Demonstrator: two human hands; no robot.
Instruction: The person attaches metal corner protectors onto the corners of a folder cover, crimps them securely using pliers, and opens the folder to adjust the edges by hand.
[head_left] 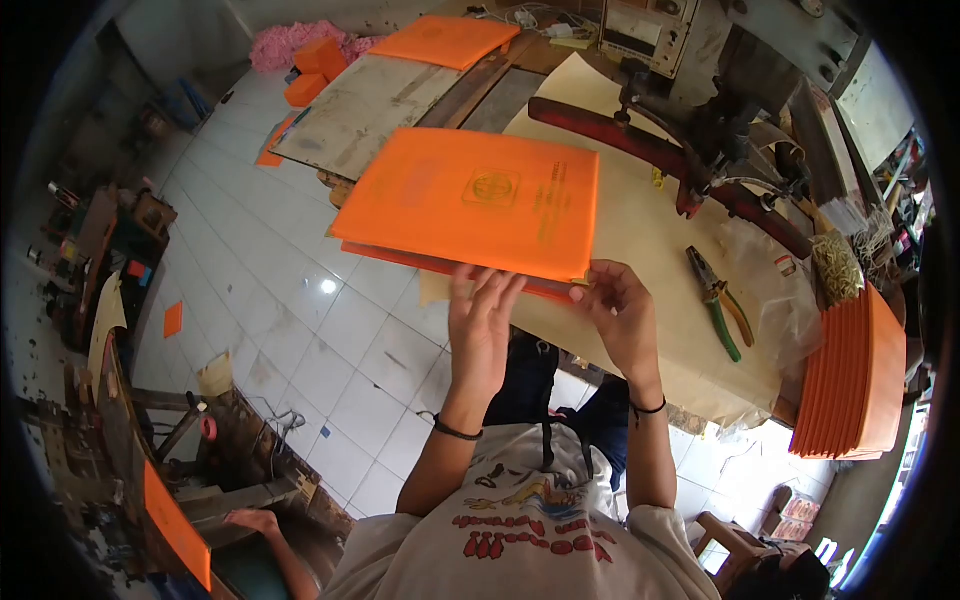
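Note:
A glossy orange folder (470,200) with a gold emblem and lettering on its cover lies over the near side of the worktable. Red-orange layers show under its near edge. My left hand (480,335) is at that edge, fingers stretched and slightly spread, the tips against the lower layers. At the near right corner, my right hand (622,315) has thumb and forefinger closed on the folder beside a small gold metal corner piece (580,282). To the right lie pliers (722,300) with green and orange handles.
A machine with a red bar (670,160) stands behind the table (665,270). A thick stack of orange covers (850,375) sits at the right, near a clear plastic bag (775,290). More orange sheets (445,40) lie at the back. Another person's bare foot (255,520) shows lower left.

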